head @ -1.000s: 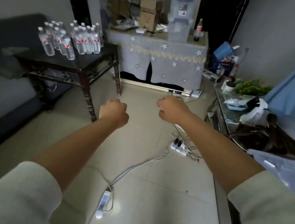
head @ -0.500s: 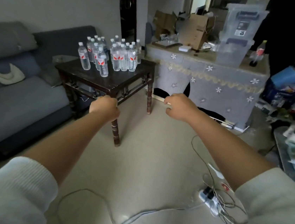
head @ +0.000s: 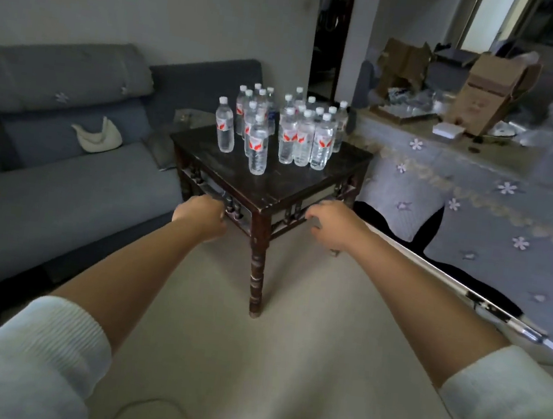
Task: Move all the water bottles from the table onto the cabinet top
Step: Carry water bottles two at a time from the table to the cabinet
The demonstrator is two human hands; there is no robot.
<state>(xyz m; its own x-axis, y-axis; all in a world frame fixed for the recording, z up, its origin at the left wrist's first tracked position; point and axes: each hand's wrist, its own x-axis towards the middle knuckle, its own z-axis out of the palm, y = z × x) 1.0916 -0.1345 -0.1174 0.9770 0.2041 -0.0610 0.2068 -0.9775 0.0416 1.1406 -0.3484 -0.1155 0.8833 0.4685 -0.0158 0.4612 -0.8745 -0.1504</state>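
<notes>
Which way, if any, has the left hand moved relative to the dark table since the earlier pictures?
Yes. The left hand has come closer to the dark table, now level with its near corner, having been well short of it. No bottle is touched.

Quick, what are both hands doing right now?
Left hand: closed in a fist, holding nothing.
Right hand: fingers curled, holding nothing.

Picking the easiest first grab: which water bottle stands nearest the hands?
The lone water bottle at the cluster's front, standing apart, closest to the table's near corner.
</notes>
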